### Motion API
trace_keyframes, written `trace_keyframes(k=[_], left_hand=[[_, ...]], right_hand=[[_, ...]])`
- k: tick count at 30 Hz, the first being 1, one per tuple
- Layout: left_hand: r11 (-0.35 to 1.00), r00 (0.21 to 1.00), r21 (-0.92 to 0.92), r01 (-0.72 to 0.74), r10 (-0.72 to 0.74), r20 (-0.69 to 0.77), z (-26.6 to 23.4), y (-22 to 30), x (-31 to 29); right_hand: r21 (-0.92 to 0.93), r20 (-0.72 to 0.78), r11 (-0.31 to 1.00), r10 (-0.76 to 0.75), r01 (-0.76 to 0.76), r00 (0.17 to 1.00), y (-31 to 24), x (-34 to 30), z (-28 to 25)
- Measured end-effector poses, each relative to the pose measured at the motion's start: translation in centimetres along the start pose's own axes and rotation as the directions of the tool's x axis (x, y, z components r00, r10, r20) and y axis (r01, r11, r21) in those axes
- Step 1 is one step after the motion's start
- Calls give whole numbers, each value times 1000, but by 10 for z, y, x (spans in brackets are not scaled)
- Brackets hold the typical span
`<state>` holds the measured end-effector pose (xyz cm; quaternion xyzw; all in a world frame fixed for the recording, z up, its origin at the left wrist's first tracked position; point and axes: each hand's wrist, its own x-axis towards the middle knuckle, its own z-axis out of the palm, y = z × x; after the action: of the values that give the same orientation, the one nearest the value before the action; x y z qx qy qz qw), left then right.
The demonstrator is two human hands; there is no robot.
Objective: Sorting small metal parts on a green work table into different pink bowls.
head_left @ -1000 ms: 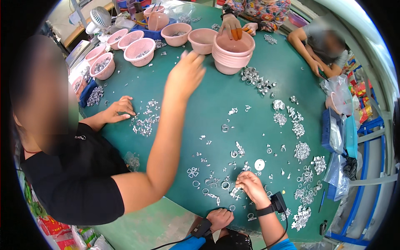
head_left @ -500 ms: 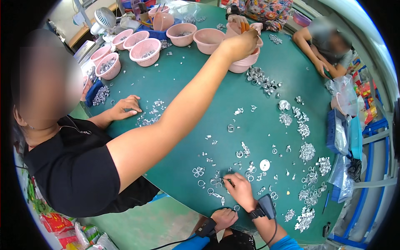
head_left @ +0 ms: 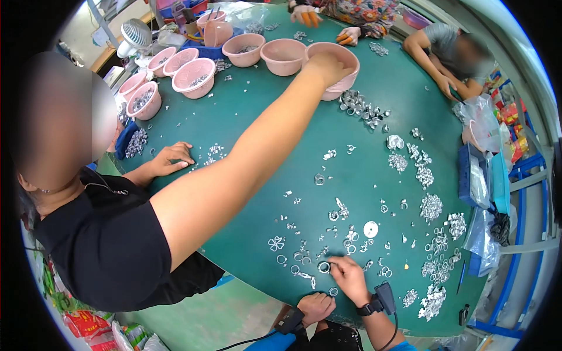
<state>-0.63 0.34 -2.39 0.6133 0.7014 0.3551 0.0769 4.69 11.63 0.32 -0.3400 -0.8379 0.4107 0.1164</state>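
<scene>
**Metal ring pinched at the near edge of the green surface**

The metal ring [head_left: 324, 267] is a small, silvery hoop lying flat near the front edge of the surface [head_left: 281, 128]. Your right hand [head_left: 350, 279] rests palm down just beside it, and its fingers [head_left: 335, 266] are drawn close together, thumb and forefinger tips touching the ring's rim. Your left hand [head_left: 315, 306] sits lower, off the surface edge, curled loosely; you cannot tell from this view whether it holds anything. Each of your wrists carries a dark strapped device.

Around the ring, loose silvery rings and small bent metal pieces are scattered, too many and too small to count, with denser heaps towards the right side. One flat round white disc [head_left: 370, 229] lies beyond your right hand.

A co-worker's bare arm [head_left: 246, 164] stretches across the surface, its hand at a stack of pink bowls [head_left: 333, 64]. About eight pink bowls in all stand along the far rim. Two more people work at the far side.
</scene>
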Motion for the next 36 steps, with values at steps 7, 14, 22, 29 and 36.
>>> trace_keyframes(k=[7,14,22,29,36], left_hand=[[883,878,-202,425,-456,-145,-48,2,-8],[827,852,214,520,-519,-64,-38,-35,32],[301,545,-700,648,-825,150,-50,-22,24],[863,857,47,503,-491,-155,-36,-32,44],[681,751,-393,618,-659,40,-47,-20,48]], right_hand=[[149,49,980,122,-128,991,-11,-3,2],[84,20,988,127,-128,992,-19,20,-1],[-17,4,1000,6,-6,1000,-14,26,12],[487,-38,838,302,-246,953,-11,7,-20],[584,12,775,289,-241,957,-43,2,-32]])
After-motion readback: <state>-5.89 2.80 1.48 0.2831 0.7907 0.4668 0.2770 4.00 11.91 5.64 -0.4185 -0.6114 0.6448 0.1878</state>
